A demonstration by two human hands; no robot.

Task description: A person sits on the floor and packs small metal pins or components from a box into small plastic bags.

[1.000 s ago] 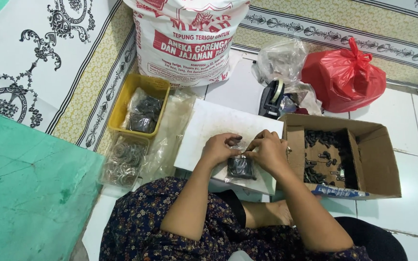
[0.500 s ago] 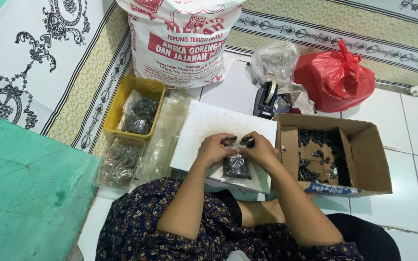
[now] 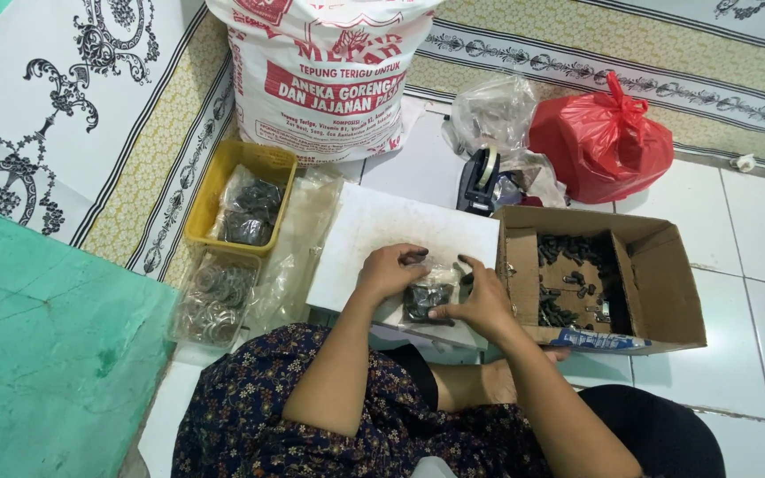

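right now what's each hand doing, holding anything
Left hand: closed on the top of the small clear bag of dark parts.
Right hand: gripping the same bag from its right side.

Big flour sack against the wall, red plastic bag near it, tape dispenser in between.

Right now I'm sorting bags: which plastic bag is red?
The knotted red bag beside the cardboard box; the others are clear, including the small one in both hands.

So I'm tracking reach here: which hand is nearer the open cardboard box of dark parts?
Right. The right hand sits just beside the cardboard box; the left hand is farther, across the small bag.
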